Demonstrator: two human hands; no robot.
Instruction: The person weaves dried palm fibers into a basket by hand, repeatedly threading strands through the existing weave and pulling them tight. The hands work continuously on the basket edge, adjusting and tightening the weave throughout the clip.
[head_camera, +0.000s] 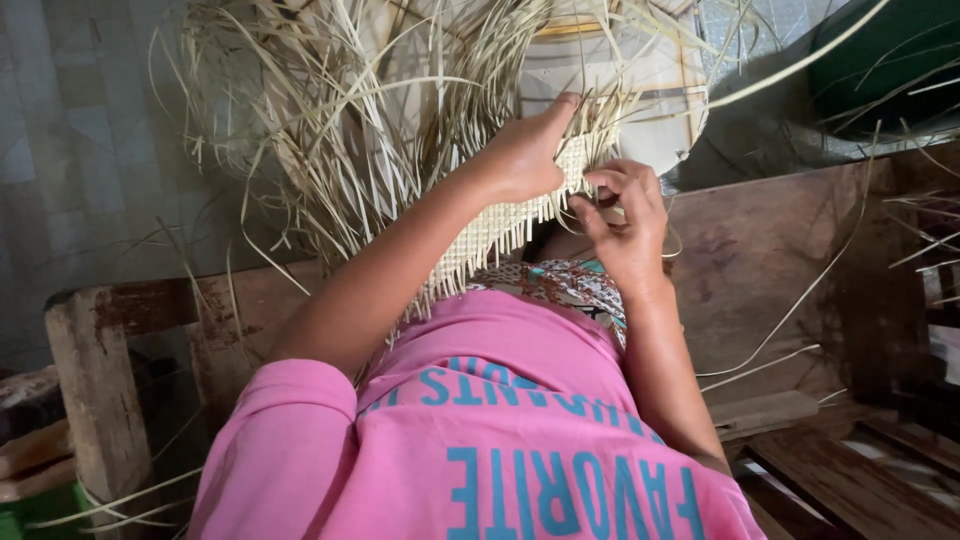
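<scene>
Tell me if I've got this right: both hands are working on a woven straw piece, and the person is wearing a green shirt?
Not quite. The shirt is pink with blue lettering, not green, as the head view shows. The rest holds: the left hand and right hand are both at the woven straw piece, with loose strands fanning out above.

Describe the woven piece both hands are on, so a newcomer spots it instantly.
Start at the pink shirt and follow both forearms up. Left hand and right hand meet on a woven straw mat. Unlike the loose strands around it, it is tightly plaited, with a fringed edge.
</scene>
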